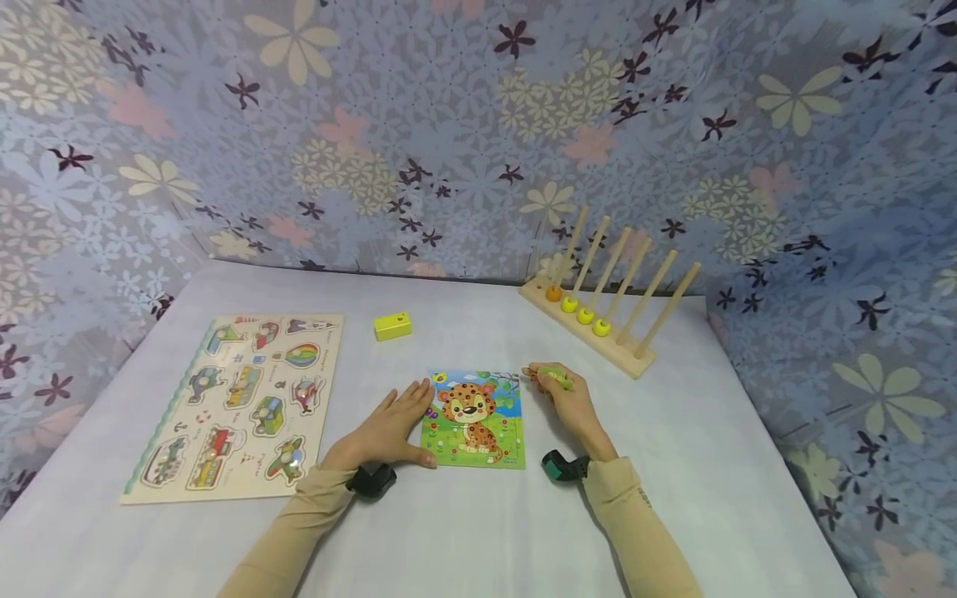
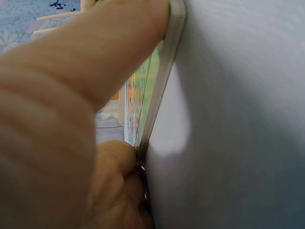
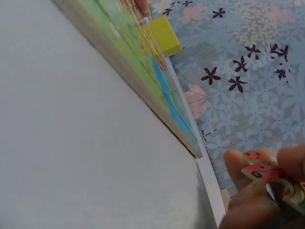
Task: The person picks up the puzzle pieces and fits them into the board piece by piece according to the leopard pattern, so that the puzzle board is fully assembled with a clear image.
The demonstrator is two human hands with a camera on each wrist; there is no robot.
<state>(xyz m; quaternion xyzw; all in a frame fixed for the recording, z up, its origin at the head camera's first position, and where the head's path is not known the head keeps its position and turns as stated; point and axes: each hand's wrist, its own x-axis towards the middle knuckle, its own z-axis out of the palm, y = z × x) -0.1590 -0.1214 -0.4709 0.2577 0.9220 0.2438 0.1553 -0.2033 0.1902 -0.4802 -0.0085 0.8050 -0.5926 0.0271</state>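
Note:
A square leopard jigsaw puzzle [image 1: 473,423] lies on the white table between the hands. My left hand [image 1: 392,423] rests flat with fingers spread along the puzzle's left side. Its thumb touches the puzzle's lower left corner, and the puzzle's side edge [image 2: 164,81] shows close up in the left wrist view. Off the puzzle's upper right corner, my right hand [image 1: 571,405] pinches small flat painted pieces [image 3: 268,172], red with black dots and green. They look like jigsaw pieces; the fingers hide part of them, so their number is unclear.
At left lies a wooden vehicle puzzle board [image 1: 257,386]. A yellow block [image 1: 393,326] lies behind the leopard puzzle. Back right stands a wooden peg rack [image 1: 631,357] with an orange bead and several yellow ones. Flowered cloth [image 1: 449,124] hangs behind the table.

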